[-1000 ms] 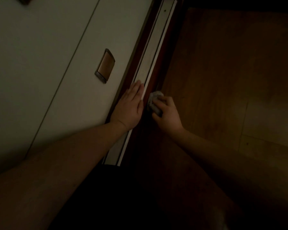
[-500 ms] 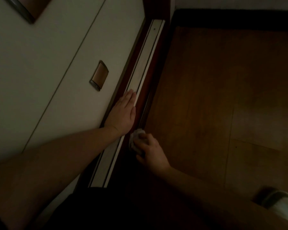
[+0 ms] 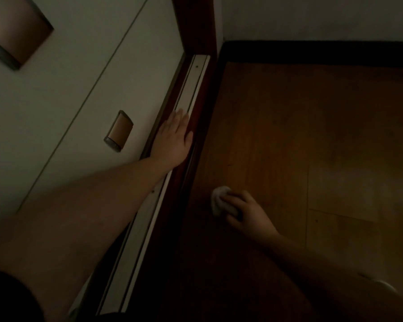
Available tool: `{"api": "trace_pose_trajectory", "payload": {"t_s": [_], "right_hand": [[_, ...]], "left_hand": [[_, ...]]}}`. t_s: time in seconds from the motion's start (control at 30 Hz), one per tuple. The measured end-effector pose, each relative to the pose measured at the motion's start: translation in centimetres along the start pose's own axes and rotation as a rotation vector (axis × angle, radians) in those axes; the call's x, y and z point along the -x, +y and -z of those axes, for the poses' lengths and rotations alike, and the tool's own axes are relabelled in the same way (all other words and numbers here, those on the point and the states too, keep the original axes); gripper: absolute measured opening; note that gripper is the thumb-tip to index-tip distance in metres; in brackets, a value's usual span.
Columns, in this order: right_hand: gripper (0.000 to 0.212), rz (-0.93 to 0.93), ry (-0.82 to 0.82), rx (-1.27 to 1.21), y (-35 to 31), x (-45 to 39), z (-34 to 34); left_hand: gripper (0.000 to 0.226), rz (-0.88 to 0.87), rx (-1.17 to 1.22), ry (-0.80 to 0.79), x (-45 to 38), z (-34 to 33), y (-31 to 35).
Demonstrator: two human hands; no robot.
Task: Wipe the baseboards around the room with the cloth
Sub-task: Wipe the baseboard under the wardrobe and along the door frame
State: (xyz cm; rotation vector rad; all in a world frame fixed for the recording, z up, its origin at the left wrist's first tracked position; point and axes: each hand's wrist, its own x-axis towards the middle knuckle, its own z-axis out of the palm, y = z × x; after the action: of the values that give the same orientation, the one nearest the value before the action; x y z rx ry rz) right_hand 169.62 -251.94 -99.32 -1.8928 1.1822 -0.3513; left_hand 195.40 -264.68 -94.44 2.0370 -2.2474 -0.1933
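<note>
The room is dim. My right hand (image 3: 247,211) is closed around a small balled pale cloth (image 3: 220,201), which sits on the wooden floor a little to the right of the door sill. My left hand (image 3: 175,138) lies flat, fingers together, on the pale sliding-door rail (image 3: 191,87) at the foot of the white door. A dark red-brown sill strip (image 3: 172,198) runs beside the rail. A black baseboard (image 3: 312,51) lines the far wall at the top of the view.
The white sliding door (image 3: 79,89) fills the left side and has two recessed brown pulls, the nearer one (image 3: 118,130). Brown wooden floor (image 3: 300,140) spreads to the right. A pale slipper toe (image 3: 386,285) shows at the lower right edge.
My right hand has drawn the cloth back along the sill toward me and then off it, rightward onto the floor. My left hand stays flat on the rail. The view has tilted up, showing the far baseboard.
</note>
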Motion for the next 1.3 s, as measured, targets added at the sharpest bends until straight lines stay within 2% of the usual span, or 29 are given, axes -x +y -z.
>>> {"api": "trace_pose_trajectory", "payload": {"t_s": [0.2,0.33,0.47,0.73,0.9,1.0,1.13,1.3], "right_hand": [[0.052,-0.144,0.194,-0.174,4.4,-1.9,3.6],[0.051,-0.192,0.313,-0.198,7.2,-6.3,6.9],[0.050,-0.273,0.373,-0.303,7.0,-11.5,9.2],[0.050,-0.241,0.324,-0.456,4.9,-17.6,11.1],[0.051,-0.135,0.286,-0.311,5.2,-19.0,12.4],[0.051,-0.213,0.291,-0.275,4.8,-18.4,14.0],[0.058,-0.375,0.363,-0.418,3.0,-16.9,15.9],[0.059,-0.394,0.429,-0.435,1.0,-17.4,17.5]], "left_hand": [[0.064,0.108,-0.014,-0.052,-10.1,-0.8,0.0],[0.065,0.120,-0.029,-0.036,-10.7,-2.5,-0.9],[0.058,0.105,0.035,-0.018,-10.5,-1.9,-0.5],[0.054,0.124,0.091,-0.058,-9.7,-0.8,0.0],[0.059,0.088,0.090,-0.049,-9.7,-1.4,-0.7],[0.056,0.093,0.103,-0.036,-9.8,-1.4,-0.7],[0.054,0.110,0.129,-0.061,-9.9,-1.0,-0.3],[0.054,0.114,0.113,-0.087,-9.8,-0.8,-0.1]]}}
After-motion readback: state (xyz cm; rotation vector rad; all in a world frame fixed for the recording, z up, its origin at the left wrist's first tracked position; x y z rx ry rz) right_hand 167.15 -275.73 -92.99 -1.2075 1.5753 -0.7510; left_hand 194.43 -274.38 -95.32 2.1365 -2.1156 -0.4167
